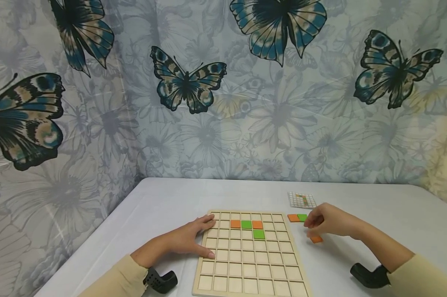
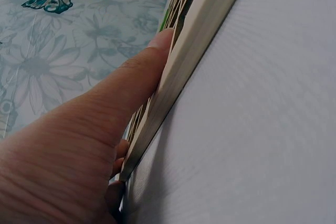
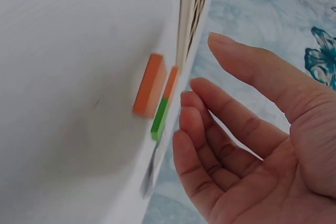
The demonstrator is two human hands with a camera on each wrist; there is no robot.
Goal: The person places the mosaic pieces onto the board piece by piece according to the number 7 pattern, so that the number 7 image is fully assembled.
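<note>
A wooden grid board [image 1: 249,270] lies on the table. My left hand [image 1: 189,236] rests at its left side; in the left wrist view the thumb [image 2: 131,74] presses on the board's edge. Orange tiles [image 1: 235,224] and green tiles [image 1: 259,234] sit in cells of its upper rows. My right hand [image 1: 329,220] hovers right of the board, over a loose orange tile [image 1: 316,239]. Its fingers are loosely bent, and the right wrist view shows nothing between thumb and fingers [image 3: 236,119]. Just beyond lie another orange tile [image 1: 293,218] and a green tile [image 1: 302,217], side by side.
A small card [image 1: 302,200] printed with a coloured grid lies behind the loose tiles. White cloth covers the table [image 1: 179,198]. A butterfly-patterned curtain [image 1: 208,144] hangs behind it. Black wrist-worn devices [image 1: 370,276] show at both sleeves.
</note>
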